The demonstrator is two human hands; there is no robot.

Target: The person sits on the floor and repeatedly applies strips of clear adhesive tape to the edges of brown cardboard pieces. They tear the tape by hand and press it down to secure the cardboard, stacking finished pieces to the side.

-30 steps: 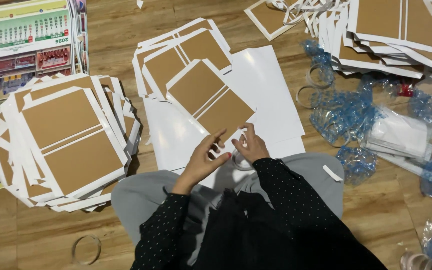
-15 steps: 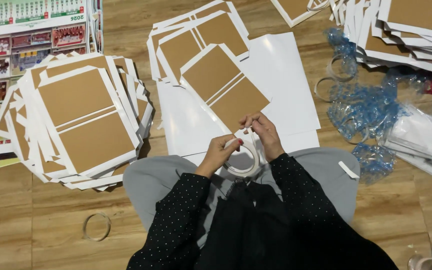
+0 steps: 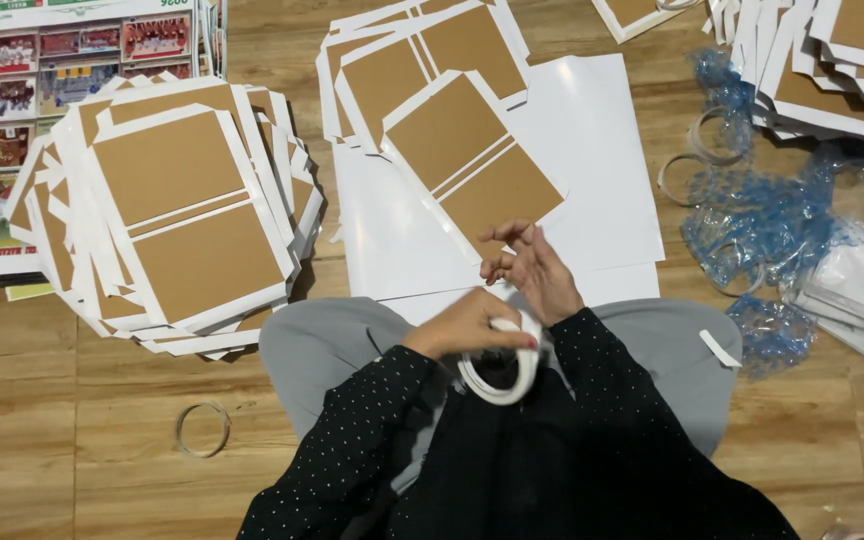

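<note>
A white tape roll [image 3: 500, 372] is gripped by the left hand [image 3: 467, 325], fingers wrapped over the ring's upper rim, just above the lap. The right hand [image 3: 532, 268] is held just beside it, fingers loosely spread and curled, nothing clearly pinched; contact with the roll cannot be told. Both arms are covered by dark sleeves [image 3: 352, 440] with fine white dots; grey trousers [image 3: 312, 350] are seen at the knees.

Directly ahead, glossy white sheets [image 3: 602, 150] are laid flat on the wooden floor [image 3: 52, 420], and a brown cardboard panel pair with white border [image 3: 472, 160] is lying on them, tilted diagonally. More such panels are fanned behind it in a loose stack [image 3: 422, 50]. A larger fanned pile of the same matte brown, white-edged boards [image 3: 177, 210] is seen at the left. Beyond that pile, printed sheets with rows of small red and multicoloured photo blocks [image 3: 12, 100] are lying at the left edge.

An empty thin tape ring [image 3: 202, 429] is lying on the floor at lower left. At the right, crumpled blue-tinted clear plastic wrap [image 3: 762, 210] is scattered, with further rings [image 3: 707, 135] among it, and another board stack [image 3: 832, 70] is at the top right. A small white strip [image 3: 719, 348] is resting on the right knee.
</note>
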